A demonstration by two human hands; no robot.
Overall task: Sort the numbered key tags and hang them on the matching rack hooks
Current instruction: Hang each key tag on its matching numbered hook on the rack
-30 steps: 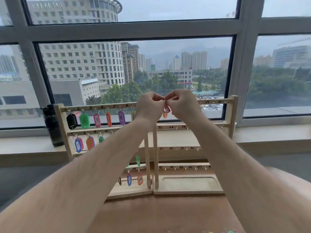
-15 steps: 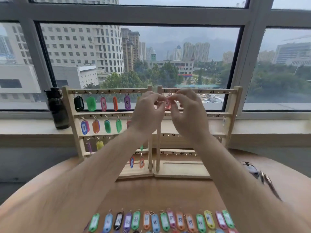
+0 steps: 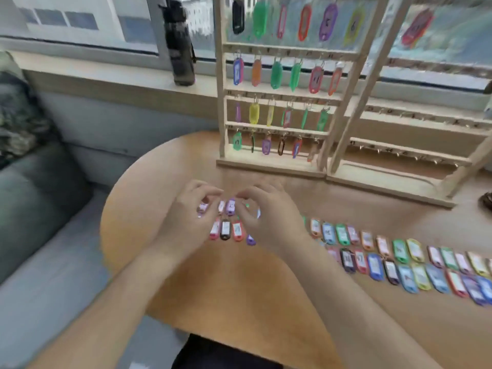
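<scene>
Where the view begins, far to the left of the pale wooden hook rack, a grey sofa is seen, with a dark patterned cushion behind it. Just left of the rack, a black drink bottle stands upright on the windowsill.

In front of the rack's left half, the two hands are held low over the round brown wooden worktop. The left hand and the right hand are close together but do not touch, and the fingers of both are curled. A small purple key tag lies between their fingertips. Because of the blur I cannot tell if either hand really pinches it. A pink, a black and a red tag lie flat on the worktop just below.

On the rack's left half, coloured hanging tags fill four rows. On its right half, one red tag hangs at the top. In front of this right half, two long rows of coloured tags lie flat on the worktop and reach the right edge of the view.
</scene>
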